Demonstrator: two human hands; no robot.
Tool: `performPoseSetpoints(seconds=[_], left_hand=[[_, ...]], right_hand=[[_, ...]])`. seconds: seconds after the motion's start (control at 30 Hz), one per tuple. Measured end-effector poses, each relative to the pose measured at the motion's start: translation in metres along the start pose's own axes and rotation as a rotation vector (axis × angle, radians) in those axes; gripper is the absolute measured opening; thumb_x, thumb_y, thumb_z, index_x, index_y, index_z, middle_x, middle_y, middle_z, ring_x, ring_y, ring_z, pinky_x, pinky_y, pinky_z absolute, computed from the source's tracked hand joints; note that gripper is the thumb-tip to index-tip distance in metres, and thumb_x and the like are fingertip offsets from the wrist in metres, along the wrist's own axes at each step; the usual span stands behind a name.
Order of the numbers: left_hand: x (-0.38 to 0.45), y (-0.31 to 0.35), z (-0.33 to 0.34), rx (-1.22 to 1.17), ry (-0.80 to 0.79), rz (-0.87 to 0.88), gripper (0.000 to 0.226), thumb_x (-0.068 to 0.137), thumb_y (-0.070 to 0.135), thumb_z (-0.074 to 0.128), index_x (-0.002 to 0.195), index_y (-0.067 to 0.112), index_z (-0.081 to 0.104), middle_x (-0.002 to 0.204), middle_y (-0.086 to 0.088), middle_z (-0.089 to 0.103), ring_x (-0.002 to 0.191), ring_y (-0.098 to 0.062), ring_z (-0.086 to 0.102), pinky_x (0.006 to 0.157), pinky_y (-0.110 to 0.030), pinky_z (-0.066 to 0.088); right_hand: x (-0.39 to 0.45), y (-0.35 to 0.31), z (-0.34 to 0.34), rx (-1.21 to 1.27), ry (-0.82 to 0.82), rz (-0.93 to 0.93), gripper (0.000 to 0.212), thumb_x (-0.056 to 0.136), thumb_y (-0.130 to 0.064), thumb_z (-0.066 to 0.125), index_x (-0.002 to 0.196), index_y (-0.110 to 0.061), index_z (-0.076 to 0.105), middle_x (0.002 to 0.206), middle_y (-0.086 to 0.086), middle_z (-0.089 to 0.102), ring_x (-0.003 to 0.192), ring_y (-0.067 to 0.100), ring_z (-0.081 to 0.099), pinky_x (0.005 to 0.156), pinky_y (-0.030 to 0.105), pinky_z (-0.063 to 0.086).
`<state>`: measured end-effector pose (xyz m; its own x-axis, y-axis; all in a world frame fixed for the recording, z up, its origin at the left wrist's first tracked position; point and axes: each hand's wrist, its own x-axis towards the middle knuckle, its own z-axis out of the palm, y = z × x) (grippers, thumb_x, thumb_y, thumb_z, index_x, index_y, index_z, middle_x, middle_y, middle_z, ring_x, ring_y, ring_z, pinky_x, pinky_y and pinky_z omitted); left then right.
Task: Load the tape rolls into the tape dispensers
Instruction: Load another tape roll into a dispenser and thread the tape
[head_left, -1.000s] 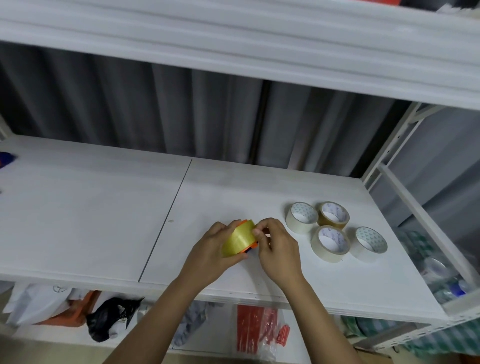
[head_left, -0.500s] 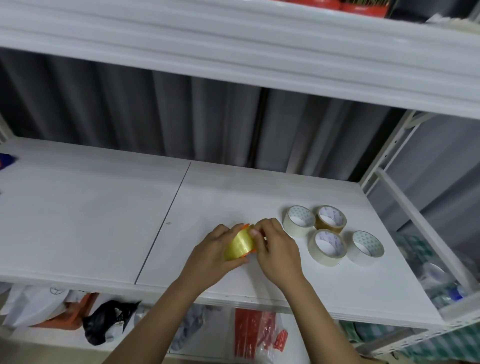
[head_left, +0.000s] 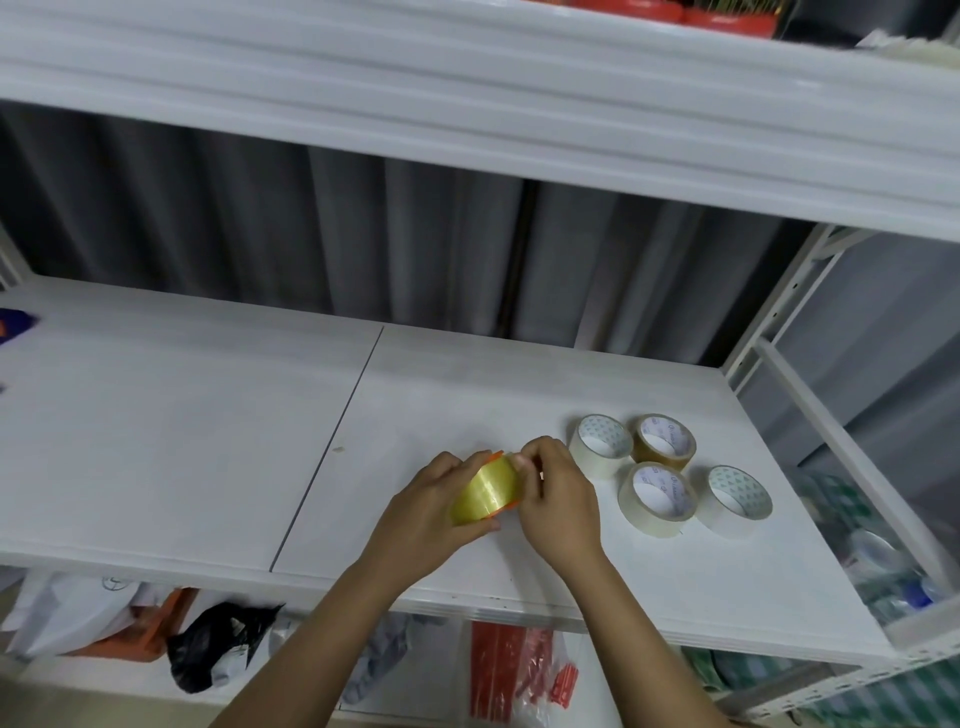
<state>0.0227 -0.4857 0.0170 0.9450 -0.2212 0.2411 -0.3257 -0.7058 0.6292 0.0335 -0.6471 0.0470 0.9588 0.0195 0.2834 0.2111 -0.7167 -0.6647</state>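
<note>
While the left hand (head_left: 423, 512) curls its fingers round a yellow tape roll (head_left: 485, 493) just above the white shelf (head_left: 208, 441), the right hand (head_left: 558, 499) pinches at the roll's upper edge with its fingertips, at the roll's 2 o'clock. Slivers of an orange dispenser (head_left: 506, 506) show at the roll's rim, mostly hidden by the roll and the hands. From the held roll, four more rolls lie flat on the shelf toward 3 o'clock: a whitish roll (head_left: 600, 447) just beside the right hand, a brown roll (head_left: 665, 441) touching it, a cream roll (head_left: 657, 499) nearer the front edge, and a white roll (head_left: 737, 499) farthest right. Below the shelf, at 6 o'clock, bags and a red packet (head_left: 514, 675) sit on a lower level.
</note>
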Motion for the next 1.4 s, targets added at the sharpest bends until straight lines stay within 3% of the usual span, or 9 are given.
performPoseSetpoints(seconds=[0.2, 0.3, 0.4, 0.47, 0.57, 0.77, 0.87, 1.0, 1.4], left_hand=[[0.0, 0.0, -0.001, -0.14, -0.002, -0.023, 0.061, 0.078, 0.046, 0.068, 0.125, 0.059, 0.031, 0.111, 0.024, 0.039, 0.102, 0.002, 0.044, 0.08, -0.019, 0.044], [0.0, 0.0, -0.001, -0.244, -0.036, -0.047, 0.061, 0.079, 0.037, 0.07, 0.114, 0.066, 0.029, 0.117, 0.03, 0.039, 0.109, 0.01, 0.041, 0.089, -0.012, 0.038], [-0.002, -0.006, 0.001, -0.275, -0.094, -0.105, 0.059, 0.08, 0.036, 0.07, 0.121, 0.053, 0.031, 0.123, 0.022, 0.04, 0.114, 0.002, 0.043, 0.091, -0.014, 0.038], [-0.003, -0.01, 0.002, -0.219, -0.155, -0.16, 0.063, 0.079, 0.045, 0.069, 0.129, 0.039, 0.031, 0.128, 0.014, 0.04, 0.114, -0.007, 0.045, 0.093, -0.024, 0.043], [-0.001, -0.007, 0.005, -0.093, -0.192, -0.196, 0.077, 0.075, 0.06, 0.064, 0.138, 0.034, 0.027, 0.136, 0.01, 0.039, 0.12, -0.015, 0.043, 0.098, -0.035, 0.042], [0.012, -0.004, 0.01, 0.05, -0.183, -0.169, 0.064, 0.08, 0.059, 0.06, 0.135, 0.033, 0.04, 0.127, 0.007, 0.045, 0.108, -0.014, 0.052, 0.084, -0.027, 0.045], [0.01, -0.006, 0.014, 0.083, -0.182, -0.144, 0.062, 0.08, 0.059, 0.058, 0.136, 0.036, 0.04, 0.125, 0.009, 0.047, 0.108, -0.013, 0.053, 0.083, -0.027, 0.046], [0.01, -0.009, 0.012, 0.054, -0.155, -0.138, 0.061, 0.078, 0.062, 0.059, 0.133, 0.04, 0.042, 0.123, 0.013, 0.048, 0.107, -0.01, 0.053, 0.083, -0.026, 0.046], [0.01, -0.01, 0.01, 0.104, -0.206, -0.158, 0.064, 0.077, 0.066, 0.056, 0.135, 0.044, 0.038, 0.119, 0.012, 0.048, 0.105, -0.011, 0.053, 0.077, -0.024, 0.042]], right_hand=[[0.009, 0.005, 0.005, 0.123, -0.011, 0.185, 0.016, 0.097, -0.025, 0.046, 0.082, -0.019, 0.05, 0.072, -0.007, 0.056, 0.069, 0.016, 0.052, 0.06, 0.028, 0.035], [0.009, 0.009, 0.008, 0.191, 0.025, 0.278, 0.018, 0.098, -0.026, 0.045, 0.084, -0.016, 0.05, 0.076, -0.002, 0.061, 0.073, 0.02, 0.056, 0.064, 0.03, 0.039], [0.007, 0.014, 0.014, 0.212, 0.036, 0.32, 0.018, 0.098, -0.025, 0.044, 0.085, -0.014, 0.05, 0.076, 0.001, 0.062, 0.075, 0.024, 0.057, 0.067, 0.033, 0.042], [0.004, 0.016, 0.018, 0.146, 0.034, 0.279, 0.017, 0.098, -0.025, 0.045, 0.084, -0.016, 0.048, 0.074, -0.002, 0.059, 0.07, 0.021, 0.054, 0.063, 0.03, 0.037], [0.0, 0.017, 0.026, 0.097, -0.031, 0.195, 0.016, 0.098, -0.027, 0.046, 0.083, -0.021, 0.047, 0.067, -0.009, 0.056, 0.062, 0.013, 0.051, 0.057, 0.028, 0.032], [-0.003, 0.027, 0.033, 0.283, -0.083, 0.268, 0.02, 0.097, -0.019, 0.048, 0.077, -0.017, 0.048, 0.065, -0.004, 0.054, 0.06, 0.01, 0.049, 0.064, 0.029, 0.039], [-0.003, 0.031, 0.039, 0.137, -0.034, 0.255, 0.017, 0.098, -0.02, 0.045, 0.082, -0.017, 0.048, 0.073, -0.002, 0.058, 0.074, 0.019, 0.054, 0.073, 0.034, 0.038], [0.002, 0.034, 0.044, -0.04, -0.021, 0.274, 0.015, 0.099, -0.023, 0.04, 0.093, -0.017, 0.052, 0.085, 0.002, 0.065, 0.09, 0.025, 0.056, 0.076, 0.031, 0.024], [0.009, 0.048, 0.042, -0.022, -0.079, 0.346, 0.014, 0.1, -0.024, 0.038, 0.088, -0.021, 0.045, 0.093, 0.004, 0.067, 0.095, 0.028, 0.058, 0.08, 0.034, 0.03]])
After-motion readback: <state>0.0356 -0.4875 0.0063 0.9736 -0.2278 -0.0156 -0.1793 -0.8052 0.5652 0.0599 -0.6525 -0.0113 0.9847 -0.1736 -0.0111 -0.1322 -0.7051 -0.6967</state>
